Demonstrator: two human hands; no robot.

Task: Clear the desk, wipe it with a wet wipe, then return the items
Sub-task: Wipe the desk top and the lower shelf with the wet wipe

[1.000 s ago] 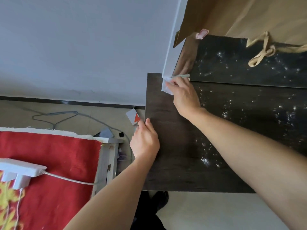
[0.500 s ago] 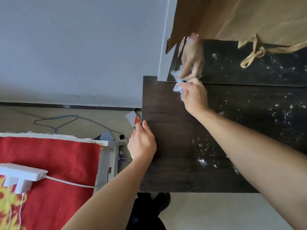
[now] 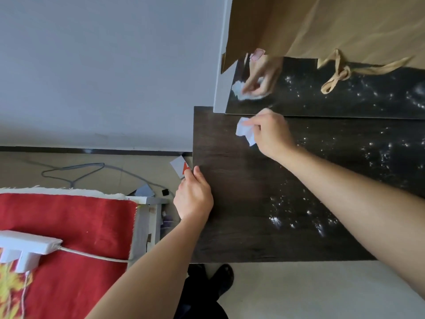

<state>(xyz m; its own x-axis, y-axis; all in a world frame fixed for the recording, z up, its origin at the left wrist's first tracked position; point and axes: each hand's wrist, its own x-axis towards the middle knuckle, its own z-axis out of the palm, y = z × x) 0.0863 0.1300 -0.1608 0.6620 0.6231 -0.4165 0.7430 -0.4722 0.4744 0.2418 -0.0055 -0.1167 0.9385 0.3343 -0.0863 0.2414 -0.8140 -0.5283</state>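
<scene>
Right now your right hand (image 3: 271, 132) pinches a crumpled wet wipe (image 3: 245, 131) between thumb and fingertips, the other fingers curled in, near the desk's (image 3: 241, 203) far left corner, just in front of the mirror (image 3: 345, 93) that stands along the far edge. Whether the wipe touches the wood you cannot tell. Your left hand (image 3: 194, 196) rests over the desk's left edge, fingers loosely bent and holding nothing. A brown paper bag (image 3: 333, 26) shows reflected at the top of the mirror. Bright specks dot the desk's right side.
</scene>
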